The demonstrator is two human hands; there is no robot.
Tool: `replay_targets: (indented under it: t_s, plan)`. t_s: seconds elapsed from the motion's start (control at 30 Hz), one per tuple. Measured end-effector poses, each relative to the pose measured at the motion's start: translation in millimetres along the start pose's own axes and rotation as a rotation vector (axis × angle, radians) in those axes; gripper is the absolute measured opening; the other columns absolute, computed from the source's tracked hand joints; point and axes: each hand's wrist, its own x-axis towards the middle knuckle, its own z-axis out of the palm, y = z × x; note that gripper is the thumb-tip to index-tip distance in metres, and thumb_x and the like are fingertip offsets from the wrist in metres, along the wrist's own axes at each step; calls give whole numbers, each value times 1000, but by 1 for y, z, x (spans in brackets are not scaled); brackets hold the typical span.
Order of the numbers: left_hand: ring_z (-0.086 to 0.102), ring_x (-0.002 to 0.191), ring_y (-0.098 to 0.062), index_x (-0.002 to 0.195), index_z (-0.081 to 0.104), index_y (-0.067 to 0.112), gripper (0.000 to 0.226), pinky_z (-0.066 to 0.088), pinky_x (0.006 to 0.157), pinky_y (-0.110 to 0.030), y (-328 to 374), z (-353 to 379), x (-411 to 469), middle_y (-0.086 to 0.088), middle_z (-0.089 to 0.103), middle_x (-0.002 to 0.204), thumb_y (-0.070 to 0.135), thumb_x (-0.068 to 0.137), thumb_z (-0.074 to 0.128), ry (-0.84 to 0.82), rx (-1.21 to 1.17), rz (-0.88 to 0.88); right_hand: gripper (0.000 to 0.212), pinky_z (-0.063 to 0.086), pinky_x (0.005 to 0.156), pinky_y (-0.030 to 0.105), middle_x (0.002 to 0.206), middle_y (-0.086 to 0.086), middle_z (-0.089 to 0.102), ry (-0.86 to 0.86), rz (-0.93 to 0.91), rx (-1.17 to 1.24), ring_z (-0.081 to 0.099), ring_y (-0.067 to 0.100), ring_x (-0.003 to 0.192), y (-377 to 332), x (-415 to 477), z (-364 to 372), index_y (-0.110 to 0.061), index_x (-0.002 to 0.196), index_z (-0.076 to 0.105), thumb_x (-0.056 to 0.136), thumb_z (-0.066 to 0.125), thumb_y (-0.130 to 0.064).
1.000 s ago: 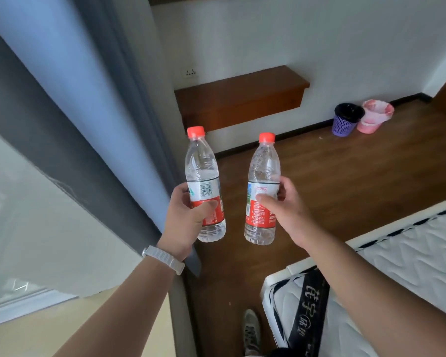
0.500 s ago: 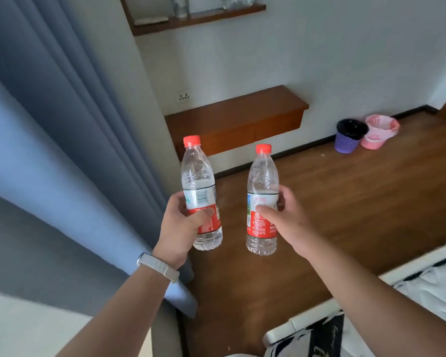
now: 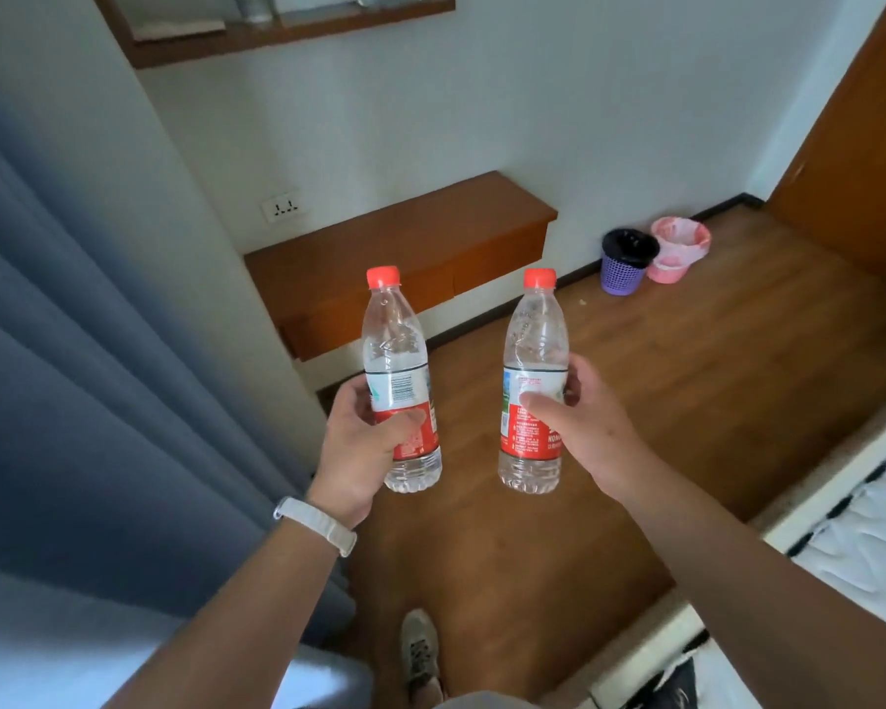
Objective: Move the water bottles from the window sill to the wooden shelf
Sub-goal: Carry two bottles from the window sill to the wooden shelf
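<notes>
My left hand (image 3: 361, 447) grips a clear water bottle (image 3: 397, 350) with a red cap and red label, held upright in mid-air. My right hand (image 3: 581, 427) grips a second matching bottle (image 3: 534, 340), also upright, a little to the right. Ahead on the white wall is a low wooden shelf unit (image 3: 405, 237), with nothing on its top. Higher up is a thin wooden shelf (image 3: 298, 35) carrying glassware and a flat object, partly cut off by the frame's top edge.
A blue-grey curtain (image 3: 98, 376) hangs along the left. A purple bin (image 3: 625, 266) and a pink bin (image 3: 679, 248) stand on the wooden floor by the wall. A mattress (image 3: 860, 529) lies at the lower right. A wall socket (image 3: 285, 207) sits above the low shelf. My shoe (image 3: 420, 652) shows below.
The view has turned away from the window and moved closer to the wall shelves. Both bottles stay held upright and have spread slightly apart.
</notes>
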Motion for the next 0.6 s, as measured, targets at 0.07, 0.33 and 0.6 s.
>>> replay_targets:
  t_s: [0.07,0.33,0.6]
  plan:
    - [64,111,-18,125,49,36,58,54,94,-42,6,-5,31,9,64,119,22,80,81,-40,5,-27,59,52,71,22,114,-14,62,51,12,-5,63,8,100,-8,23,7,-36,130,45,81,77,-30]
    - [60,117,-19,129,48,34,61,52,98,-48,39,-55,155,8,62,125,21,79,81,-126,41,25,54,54,74,28,114,-12,60,136,-6,-24,62,10,99,-43,122,71,-36,127,42,84,74,-28]
    - [59,115,-18,126,47,36,56,52,98,-48,33,-102,222,9,61,124,20,82,78,-72,-17,14,59,55,88,46,119,-4,61,116,-26,-75,63,19,105,-60,183,114,-30,133,44,83,74,-31]
